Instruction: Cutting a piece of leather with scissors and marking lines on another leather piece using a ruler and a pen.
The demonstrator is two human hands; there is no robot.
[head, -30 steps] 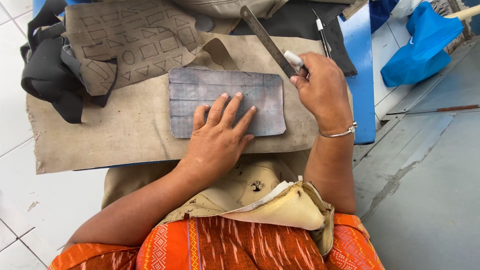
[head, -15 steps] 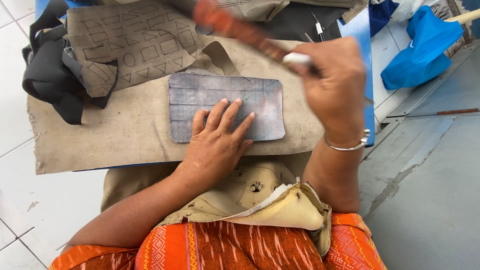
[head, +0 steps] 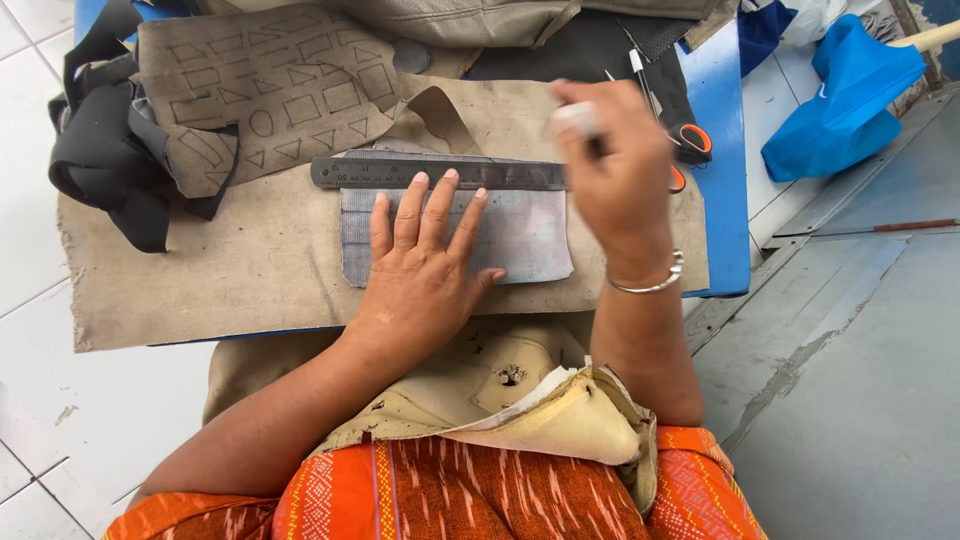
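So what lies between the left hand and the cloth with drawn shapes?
In the head view, a metal ruler lies between the left hand and the cloth with drawn shapes, along the grey patch's top edge.

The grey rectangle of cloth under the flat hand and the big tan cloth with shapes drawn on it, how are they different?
The grey rectangular cloth patch is small; the tan cloth with drawn shapes is bigger. The grey patch has fine lines, while the tan cloth carries drawn rectangles, triangles and a circle. The left hand and a metal ruler lie on the grey patch; neither hand touches the tan cloth. Both lie on the beige canvas sheet.
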